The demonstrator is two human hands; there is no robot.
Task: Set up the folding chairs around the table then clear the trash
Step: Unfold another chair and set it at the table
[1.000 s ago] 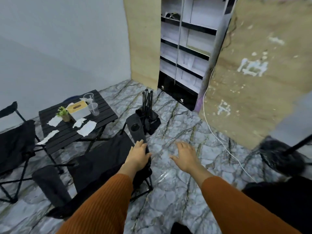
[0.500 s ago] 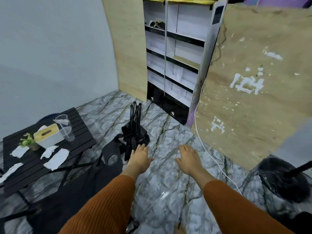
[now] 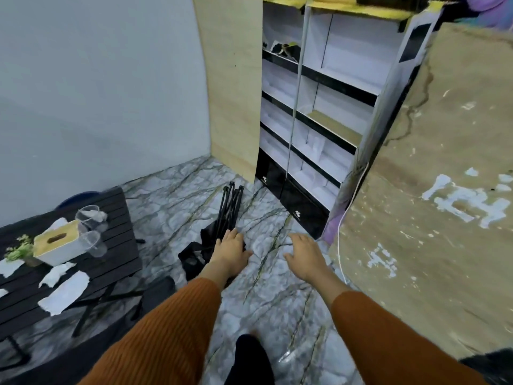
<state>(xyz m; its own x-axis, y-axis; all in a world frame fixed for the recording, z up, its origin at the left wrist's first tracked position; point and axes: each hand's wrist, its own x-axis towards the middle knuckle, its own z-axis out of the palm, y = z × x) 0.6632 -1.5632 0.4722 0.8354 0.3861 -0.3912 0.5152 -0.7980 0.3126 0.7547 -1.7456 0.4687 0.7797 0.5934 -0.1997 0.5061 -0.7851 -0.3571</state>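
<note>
A folded black chair [image 3: 229, 207] lies on the marble floor ahead, its legs bundled and pointing away from me. My left hand [image 3: 231, 250] reaches out over its near end, fingers apart, holding nothing. My right hand [image 3: 304, 254] is stretched forward to its right, open above the bare floor. The black slatted table [image 3: 116, 245] stands at the left with white paper scraps [image 3: 65, 293], clear plastic cups [image 3: 93, 232], a tissue box [image 3: 57, 243] and a small plant [image 3: 19, 250] on it. Part of an unfolded black chair [image 3: 155, 293] shows beside the table.
A white and black shelf unit [image 3: 319, 112] stands against the far wall. A white cable [image 3: 340, 240] runs down along a rough brown panel [image 3: 444, 190] on the right. A blue object [image 3: 80, 197] peeks out behind the table.
My view has swung right and moved forward, so the table slid to the left edge. Both hands have advanced toward the folded chair, and my left hand now overlaps its near end.
</note>
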